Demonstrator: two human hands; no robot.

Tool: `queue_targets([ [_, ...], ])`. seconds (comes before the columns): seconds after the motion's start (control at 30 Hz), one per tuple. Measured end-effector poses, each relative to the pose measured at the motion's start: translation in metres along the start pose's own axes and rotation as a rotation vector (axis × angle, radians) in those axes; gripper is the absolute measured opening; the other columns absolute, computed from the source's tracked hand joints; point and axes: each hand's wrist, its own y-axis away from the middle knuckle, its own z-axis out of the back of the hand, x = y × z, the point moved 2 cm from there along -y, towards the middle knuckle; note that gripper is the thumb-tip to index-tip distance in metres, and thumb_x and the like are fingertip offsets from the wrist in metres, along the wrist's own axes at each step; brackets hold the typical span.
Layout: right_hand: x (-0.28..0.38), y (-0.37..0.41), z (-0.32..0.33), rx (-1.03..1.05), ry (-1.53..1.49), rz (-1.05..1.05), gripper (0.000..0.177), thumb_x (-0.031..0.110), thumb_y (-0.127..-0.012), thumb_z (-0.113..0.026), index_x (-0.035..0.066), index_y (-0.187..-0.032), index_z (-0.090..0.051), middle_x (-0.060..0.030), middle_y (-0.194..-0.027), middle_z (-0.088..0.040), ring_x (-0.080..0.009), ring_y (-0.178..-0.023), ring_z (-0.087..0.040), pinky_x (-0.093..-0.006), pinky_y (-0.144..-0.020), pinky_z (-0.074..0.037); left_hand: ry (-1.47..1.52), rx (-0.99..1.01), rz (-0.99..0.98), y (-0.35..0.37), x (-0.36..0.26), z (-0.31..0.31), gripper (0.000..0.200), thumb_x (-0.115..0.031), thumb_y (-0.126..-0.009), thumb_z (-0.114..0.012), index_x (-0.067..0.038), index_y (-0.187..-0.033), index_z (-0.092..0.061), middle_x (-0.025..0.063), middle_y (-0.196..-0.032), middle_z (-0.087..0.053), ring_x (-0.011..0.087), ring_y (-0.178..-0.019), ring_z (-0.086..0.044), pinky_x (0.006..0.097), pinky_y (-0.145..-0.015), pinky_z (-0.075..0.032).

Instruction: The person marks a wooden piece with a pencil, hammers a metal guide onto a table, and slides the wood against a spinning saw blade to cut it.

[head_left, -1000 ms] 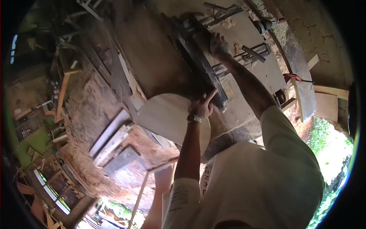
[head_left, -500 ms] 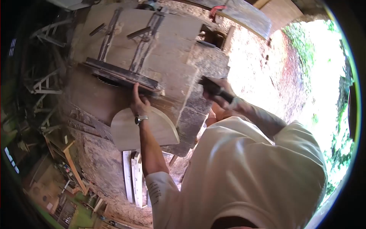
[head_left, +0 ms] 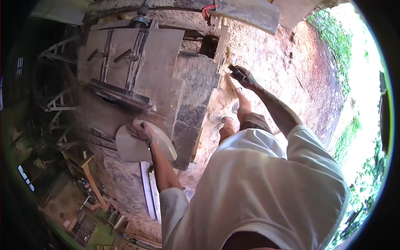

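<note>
In the head view, we have our left hand palm down on the rounded board, fingers loosely spread over its pale face rather than closed around it. A watch circles that wrist. The board lies flat near the side of the desk, its curved edge towards the dark bar and its straight edge facing away. Beside that bar the toothed saw blade shows, just apart from the board.

Our right hand is closed around a dark block, held out past the desk's edge, over the sawdust-strewn ground. It looks like a small piece of wood, though the fingers cover too much for us to be sure.

Two slotted rails run across the desktop from the bar. At the far side, a red clamp sits against a broad plank. Long pale strips lie below the board's straight edge, near our left forearm.
</note>
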Motion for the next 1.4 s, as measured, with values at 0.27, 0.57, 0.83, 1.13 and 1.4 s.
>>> queue_targets([
  [0.27, -0.067, -0.077, -0.01, 0.115, 0.096, 0.013, 0.041, 0.029, -0.082, -0.087, 0.009, -0.115, -0.071, -0.0096, -0.11, -0.07, -0.0271, -0.106, -0.065, -0.04, -0.092, -0.051, 0.104, -0.047, -0.194, 0.109, -0.066, 0.024, 0.083, -0.063, -0.094, -0.056, -0.005, -0.152, -0.042, 0.0243, -0.161, -0.036, 0.0433, -0.149, -0.032, 0.0553, -0.122, -0.021],
  [0.57, -0.237, -0.071, -0.032, 0.238, 0.119, -0.458, 0.036, 0.024, -0.083, -0.083, 0.006, -0.102, -0.058, -0.0025, -0.066, -0.059, -0.0126, -0.047, -0.052, -0.0316, -0.041, -0.045, 0.006, -0.144, 0.099, 0.141, -0.09, 0.008, 0.08, -0.058, -0.1, -0.045, -0.009, -0.161, -0.029, 0.0128, -0.168, -0.03, 0.0363, -0.156, -0.022, 0.0585, -0.122, -0.013],
  [0.83, -0.165, -0.053, 0.033, 0.512, 0.058, -0.426, 0.016, 0.026, -0.089, -0.07, 0.01, -0.094, -0.071, -0.0008, -0.078, -0.068, -0.013, -0.062, -0.064, -0.0307, -0.052, -0.053, 0.053, -0.222, 0.197, 0.142, -0.097, 0.014, 0.082, -0.019, -0.081, -0.068, -0.014, -0.157, -0.036, 0.0127, -0.164, -0.035, 0.0355, -0.153, -0.027, 0.0575, -0.121, -0.019],
  [1.13, -0.164, -0.002, 0.09, 0.446, 0.419, 0.116, 0.028, 0.032, -0.09, -0.071, 0.004, -0.084, -0.071, -0.0123, -0.077, -0.071, -0.0272, -0.078, -0.069, -0.043, -0.071, -0.053, 0.222, -0.399, -0.02, 0.155, -0.067, -0.011, 0.054, -0.032, -0.095, -0.064, -0.007, -0.142, -0.053, 0.0167, -0.15, -0.051, 0.0358, -0.14, -0.046, 0.0496, -0.114, -0.035],
  [1.4, -0.143, -0.034, 0.091, 0.084, -0.041, -0.363, 0.018, 0.017, -0.092, -0.07, 0.003, -0.101, -0.076, -0.0095, -0.088, -0.075, -0.017, -0.073, -0.07, -0.035, -0.064, -0.056, 0.534, -0.174, -0.035, 0.292, -0.209, -0.02, 0.035, -0.012, -0.1, -0.055, 0.003, -0.132, -0.059, 0.0217, -0.133, -0.063, 0.0395, -0.124, -0.06, 0.0467, -0.108, -0.046],
])
